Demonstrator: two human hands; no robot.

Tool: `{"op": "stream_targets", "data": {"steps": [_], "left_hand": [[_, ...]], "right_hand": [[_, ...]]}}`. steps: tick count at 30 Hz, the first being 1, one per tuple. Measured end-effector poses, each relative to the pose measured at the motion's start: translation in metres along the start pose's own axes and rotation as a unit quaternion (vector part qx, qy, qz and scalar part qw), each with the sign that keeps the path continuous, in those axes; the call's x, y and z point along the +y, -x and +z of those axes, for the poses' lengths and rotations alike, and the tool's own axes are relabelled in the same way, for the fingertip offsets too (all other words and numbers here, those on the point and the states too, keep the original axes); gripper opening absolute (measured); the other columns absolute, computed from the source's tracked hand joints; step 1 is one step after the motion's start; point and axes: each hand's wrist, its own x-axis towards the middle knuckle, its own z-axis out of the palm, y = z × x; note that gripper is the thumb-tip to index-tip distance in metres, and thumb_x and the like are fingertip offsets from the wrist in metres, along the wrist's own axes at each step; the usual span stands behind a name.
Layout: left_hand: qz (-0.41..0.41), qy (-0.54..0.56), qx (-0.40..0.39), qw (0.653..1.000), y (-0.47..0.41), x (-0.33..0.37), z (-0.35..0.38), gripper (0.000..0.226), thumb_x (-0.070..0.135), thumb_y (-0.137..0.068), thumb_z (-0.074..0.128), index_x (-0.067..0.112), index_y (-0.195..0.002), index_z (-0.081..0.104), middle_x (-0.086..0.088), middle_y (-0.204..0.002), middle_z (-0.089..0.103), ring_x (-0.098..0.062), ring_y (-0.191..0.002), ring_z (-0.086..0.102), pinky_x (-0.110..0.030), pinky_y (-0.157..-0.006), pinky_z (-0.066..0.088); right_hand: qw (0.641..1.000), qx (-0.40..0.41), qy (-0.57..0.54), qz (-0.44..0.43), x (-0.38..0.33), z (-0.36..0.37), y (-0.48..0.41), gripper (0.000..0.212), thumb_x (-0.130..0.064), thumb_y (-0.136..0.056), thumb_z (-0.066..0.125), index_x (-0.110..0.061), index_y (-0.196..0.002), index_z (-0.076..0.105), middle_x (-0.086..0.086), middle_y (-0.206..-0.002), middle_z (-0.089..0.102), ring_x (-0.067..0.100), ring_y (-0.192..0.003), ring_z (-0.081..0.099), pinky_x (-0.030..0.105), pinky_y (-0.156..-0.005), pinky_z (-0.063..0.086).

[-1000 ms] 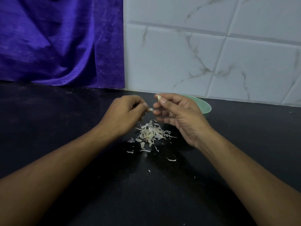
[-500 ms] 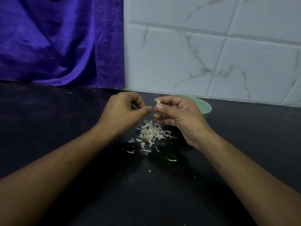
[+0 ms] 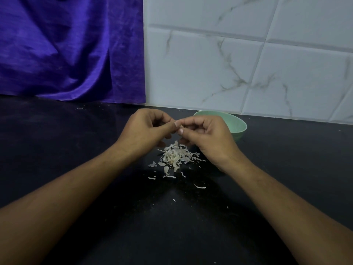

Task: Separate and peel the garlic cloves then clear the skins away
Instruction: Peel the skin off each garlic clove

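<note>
Both hands meet just above the heap, at its twelve o'clock. The left hand (image 3: pixel 145 131) has its fingers curled in, thumb and forefinger pressed tip to tip. The right hand (image 3: pixel 208 138) is curled the same way, its fingertips (image 3: pixel 180 131) butting against the left ones. Between them they pinch a small garlic piece (image 3: pixel 181 127), only a pale sliver showing; I cannot tell whether it is clove or skin.

The garlic skins (image 3: pixel 175 157) lie on the counter under the hands in a loose, papery pile of off-white curls and shreds. A few thin flakes have strayed to its six and five o'clock.

At the pile's two o'clock, partly behind the right hand, stands a round bowl (image 3: pixel 237 125), pale green, smooth and matt like plastic.

The counter (image 3: pixel 172 226) is black and faintly speckled with crumbs. Behind it, at eleven o'clock, hangs a purple cloth (image 3: pixel 66 50) in soft sheeny folds. At one o'clock is a wall of glossy white tiles (image 3: pixel 229 64) veined grey like marble.
</note>
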Motion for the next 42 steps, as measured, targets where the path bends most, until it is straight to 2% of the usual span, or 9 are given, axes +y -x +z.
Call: {"op": "stream_targets", "data": {"steps": [4,7,11,17,23,26,33,37,42], "left_hand": [[0.002,0.002,-0.004,1.0,0.0,0.0,0.0,0.018,0.027,-0.095,0.074,0.012,-0.086,0.078,-0.005,-0.078,0.075,-0.014,-0.074,0.072,-0.05,-0.072,0.065],[0.008,-0.01,-0.004,1.0,0.0,-0.001,0.0,0.016,0.025,-0.096,0.072,0.013,-0.088,0.078,-0.003,-0.079,0.076,-0.015,-0.076,0.074,-0.052,-0.073,0.065],[0.015,-0.017,-0.001,1.0,0.0,-0.001,0.0,0.013,0.023,-0.097,0.072,0.013,-0.09,0.078,-0.003,-0.079,0.076,-0.016,-0.076,0.074,-0.054,-0.072,0.065],[0.028,-0.033,0.01,0.999,0.001,0.0,-0.001,0.01,0.021,-0.095,0.073,0.016,-0.088,0.077,-0.004,-0.078,0.076,-0.017,-0.074,0.074,-0.047,-0.07,0.066],[0.031,-0.057,0.025,0.998,0.003,0.002,0.001,0.01,0.022,-0.093,0.073,0.016,-0.086,0.077,-0.006,-0.076,0.075,-0.032,-0.078,0.073,-0.05,-0.07,0.064],[0.029,-0.071,0.023,0.997,0.003,0.002,0.001,0.018,0.035,-0.09,0.071,0.019,-0.085,0.076,-0.004,-0.076,0.075,-0.027,-0.074,0.074,-0.051,-0.068,0.063],[0.003,-0.135,0.031,0.99,0.001,-0.001,-0.001,0.016,0.021,-0.095,0.063,0.022,-0.082,0.072,0.002,-0.073,0.075,-0.015,-0.066,0.073,-0.041,-0.068,0.063],[0.001,-0.122,0.042,0.992,0.001,0.0,-0.002,0.026,0.018,-0.098,0.056,0.022,-0.079,0.073,0.001,-0.075,0.074,-0.016,-0.072,0.073,-0.047,-0.067,0.063],[0.022,-0.146,0.05,0.988,0.002,-0.001,-0.004,0.03,0.039,-0.098,0.066,0.023,-0.074,0.071,0.001,-0.071,0.073,-0.017,-0.069,0.072,-0.05,-0.072,0.061]], "right_hand": [[0.999,0.011,0.043,-0.015,0.001,-0.002,-0.001,0.015,-0.009,-0.094,0.074,-0.012,-0.107,0.08,0.003,-0.088,0.08,0.021,-0.075,0.075,0.028,-0.067,0.057],[0.998,0.016,0.057,-0.018,0.0,-0.003,0.0,0.015,-0.008,-0.094,0.074,-0.011,-0.107,0.081,0.002,-0.084,0.08,0.012,-0.068,0.072,0.026,-0.064,0.057],[0.998,0.021,0.061,-0.019,0.0,-0.003,0.0,0.014,-0.011,-0.093,0.075,-0.015,-0.105,0.081,0.003,-0.084,0.08,0.029,-0.074,0.075,0.043,-0.069,0.063],[0.998,0.016,0.064,-0.024,0.0,-0.002,0.0,0.014,-0.011,-0.092,0.076,-0.017,-0.104,0.082,0.001,-0.08,0.079,0.016,-0.067,0.072,0.032,-0.065,0.06],[1.0,0.002,-0.011,0.024,0.0,0.002,0.002,0.012,-0.007,-0.094,0.072,-0.011,-0.104,0.079,0.009,-0.089,0.079,0.027,-0.077,0.077,0.027,-0.064,0.059],[0.996,-0.001,-0.076,0.048,-0.002,0.006,0.003,0.013,-0.007,-0.097,0.069,-0.008,-0.107,0.077,0.014,-0.093,0.079,0.022,-0.075,0.075,0.03,-0.067,0.059],[0.972,0.029,-0.214,0.095,-0.01,-0.002,0.0,0.017,-0.013,-0.098,0.067,-0.006,-0.112,0.074,0.01,-0.102,0.076,0.019,-0.081,0.073,0.034,-0.076,0.063],[0.976,0.026,-0.196,0.094,-0.011,-0.004,-0.001,0.018,-0.012,-0.1,0.064,-0.006,-0.115,0.072,0.009,-0.097,0.075,0.019,-0.077,0.072,0.033,-0.075,0.062],[0.988,0.015,-0.136,0.078,-0.01,-0.002,0.001,0.015,-0.01,-0.101,0.063,-0.009,-0.113,0.072,0.009,-0.094,0.075,0.018,-0.073,0.071,0.034,-0.074,0.061]]}}
